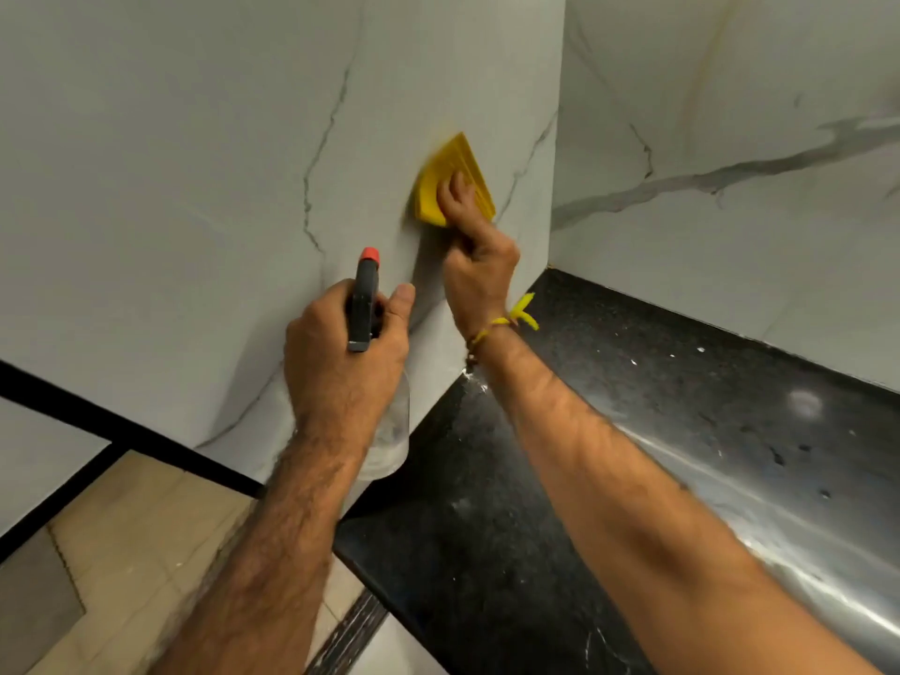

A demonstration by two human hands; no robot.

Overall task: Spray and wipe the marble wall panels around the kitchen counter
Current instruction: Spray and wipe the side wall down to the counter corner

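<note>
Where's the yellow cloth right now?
In the head view, the yellow cloth is pressed against the marble wall panel by the right hand, above the black counter.

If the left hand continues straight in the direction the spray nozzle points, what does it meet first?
Probably the marble wall panel: the left hand aims the spray bottle up at it, left of the yellow cloth. Depth is unclear.

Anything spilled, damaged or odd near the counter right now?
White specks and droplets sit on the black counter by the foot of the marble panel, possibly spray runoff or residue. The panel's dark lines look like veining, not cracks. Otherwise nothing stands out.
</note>
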